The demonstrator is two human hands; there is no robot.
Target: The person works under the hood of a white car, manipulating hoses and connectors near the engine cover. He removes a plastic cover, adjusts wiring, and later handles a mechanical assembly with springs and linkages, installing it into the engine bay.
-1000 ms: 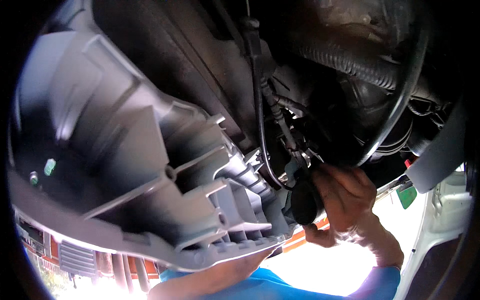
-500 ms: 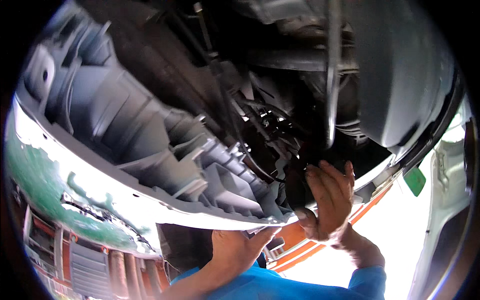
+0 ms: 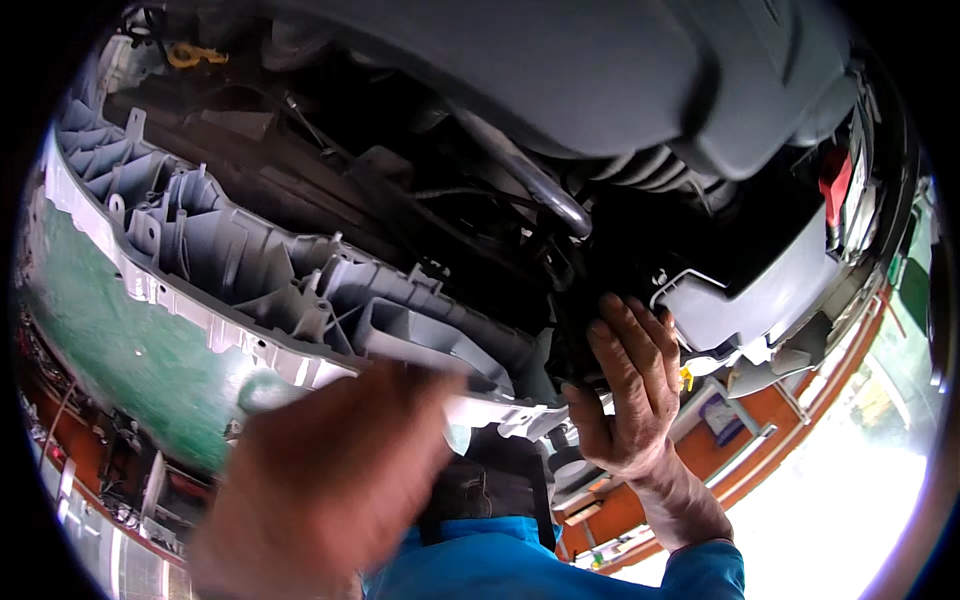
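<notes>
A long grey ribbed plastic panel (image 3: 235,255) with a pale lower rim curves along the near side of a vehicle's open engine bay. At the panel's right end my right hand (image 3: 632,400) reaches up, fingers stretched out and thumb apart. Its fingertips are against the dark gap there; what they touch is hidden. Beside those fingertips lies a light grey plastic housing (image 3: 755,300). My left hand (image 3: 325,470) is in front of the panel's near rim, smeared by motion, so its fingers cannot be made out. A dark pipe (image 3: 565,208) ends above my right hand.
A large dark grey cover (image 3: 600,75) overhangs the far side of the bay. A red part (image 3: 834,185) is at the right, and a yellow looped piece (image 3: 195,55) at the far left. Green floor (image 3: 110,290) shows beyond the panel, with shop equipment lower left.
My left hand has left the panel's rim and swung left and up toward the camera, blurring. My right hand stays at the panel's end. The whole view has shifted.
</notes>
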